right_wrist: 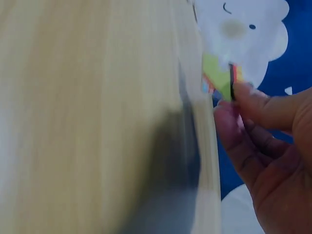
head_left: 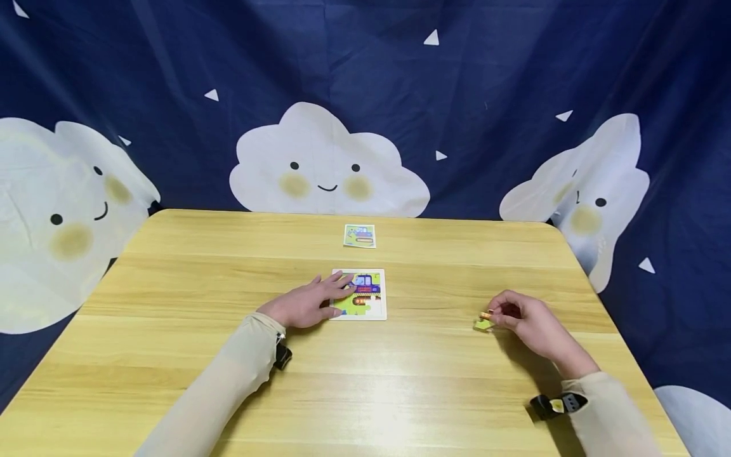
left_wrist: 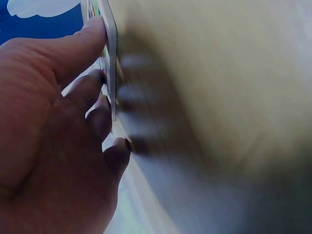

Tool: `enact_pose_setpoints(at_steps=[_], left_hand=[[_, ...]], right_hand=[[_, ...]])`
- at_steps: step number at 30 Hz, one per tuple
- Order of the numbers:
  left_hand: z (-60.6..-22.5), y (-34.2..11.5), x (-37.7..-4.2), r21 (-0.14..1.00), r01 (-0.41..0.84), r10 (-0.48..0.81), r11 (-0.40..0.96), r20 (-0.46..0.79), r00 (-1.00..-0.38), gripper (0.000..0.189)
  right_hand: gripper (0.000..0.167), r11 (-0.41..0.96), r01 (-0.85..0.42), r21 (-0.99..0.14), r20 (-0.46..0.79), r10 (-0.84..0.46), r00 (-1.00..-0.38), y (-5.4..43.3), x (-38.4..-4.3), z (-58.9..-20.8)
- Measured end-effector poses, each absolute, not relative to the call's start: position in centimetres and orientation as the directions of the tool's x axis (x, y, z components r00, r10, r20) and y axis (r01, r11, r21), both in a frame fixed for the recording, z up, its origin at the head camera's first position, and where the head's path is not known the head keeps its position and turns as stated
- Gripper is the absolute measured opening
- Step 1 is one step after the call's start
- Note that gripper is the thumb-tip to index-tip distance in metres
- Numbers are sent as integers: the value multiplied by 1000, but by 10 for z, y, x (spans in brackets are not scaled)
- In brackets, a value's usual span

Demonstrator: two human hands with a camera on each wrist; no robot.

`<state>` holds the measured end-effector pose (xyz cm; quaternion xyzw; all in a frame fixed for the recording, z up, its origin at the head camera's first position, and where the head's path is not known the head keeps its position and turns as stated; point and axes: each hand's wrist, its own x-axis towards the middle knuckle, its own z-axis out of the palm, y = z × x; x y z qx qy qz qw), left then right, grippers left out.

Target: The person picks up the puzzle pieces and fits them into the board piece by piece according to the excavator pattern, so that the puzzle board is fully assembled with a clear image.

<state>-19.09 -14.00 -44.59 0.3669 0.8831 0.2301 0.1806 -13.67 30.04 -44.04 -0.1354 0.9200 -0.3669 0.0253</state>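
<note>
A jigsaw puzzle in a white-rimmed tray (head_left: 374, 311) lies near the middle of the table. Its picture is a blue vehicle on a green ground, and the lower right corner shows bare white. My left hand (head_left: 308, 304) rests over the tray's left side with its fingers spread. In the left wrist view, the thumb and fingertips (left_wrist: 97, 29) lie along the tray's edge. Away to the right, my right hand (head_left: 528, 320) pinches a green and orange puzzle piece (right_wrist: 217, 78) between thumb and fingers, apart from the tray. Whether it is a single piece is unclear.
A small picture card (head_left: 360, 236) with a similar vehicle lies behind the tray. The wooden table (head_left: 422, 393) ends at a dark blue curtain (head_left: 474, 76) with smiling clouds. Dark straps with small devices are on both wrists.
</note>
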Motion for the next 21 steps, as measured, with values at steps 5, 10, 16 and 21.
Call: enact_pose_setpoints(at_steps=[5,10,16,21], left_hand=[[-446,-139,-191,537,562,728,629,-155,-667,54],[-445,-137,-191,538,567,735,624,-157,-660,55],[-446,-138,-192,526,572,733,629,-159,-661,55],[-443,-139,-191,527,560,725,639,-171,-667,56]], right_hand=[[8,658,-241,-713,32,-313,-949,282,-143,-440],[5,592,-219,-776,1,-346,-938,264,-148,-442],[5,532,-195,-824,-10,-358,-934,237,-156,-440],[9,523,-206,-827,2,-363,-932,214,-161,-440]])
